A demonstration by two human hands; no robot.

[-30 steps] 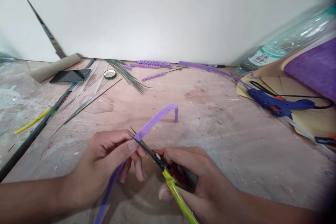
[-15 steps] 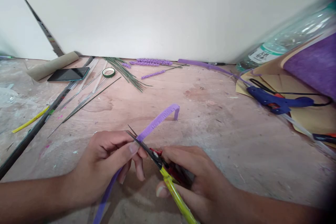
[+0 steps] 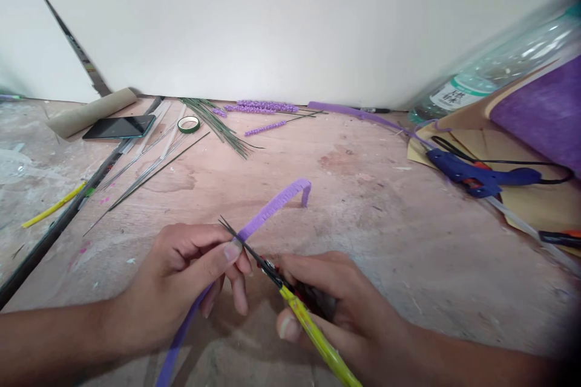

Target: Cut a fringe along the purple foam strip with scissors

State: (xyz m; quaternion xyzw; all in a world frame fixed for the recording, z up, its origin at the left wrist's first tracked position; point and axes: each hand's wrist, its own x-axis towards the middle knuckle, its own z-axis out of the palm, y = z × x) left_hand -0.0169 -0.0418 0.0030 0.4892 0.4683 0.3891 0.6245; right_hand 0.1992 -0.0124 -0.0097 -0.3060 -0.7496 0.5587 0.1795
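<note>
Between the thumb and fingers of my left hand (image 3: 200, 269) is pinched a long purple strip (image 3: 275, 207) with small cuts along its edge. The strip's far end bends down towards the table, and its tail runs below the hand to the bottom of the view. My right hand (image 3: 338, 305) grips scissors (image 3: 308, 329) with a yellow handle; a red part shows beside the fingers. The dark blades lie across the strip, close to my left thumb tip, nearly closed. Part of the handles is hidden by the right hand.
Along the back lie green stems (image 3: 222, 127), purple beaded-looking stalks (image 3: 263, 107) and a roll of green tape (image 3: 188, 124). A phone (image 3: 118, 127) and cardboard tube (image 3: 93, 112) sit at left. At right are a blue glue gun (image 3: 472, 172) and a plastic bottle (image 3: 472, 87).
The scissor blades have come closer together over the strip, and the yellow handle has swung slightly to the right. My left hand and the strip have hardly moved.
</note>
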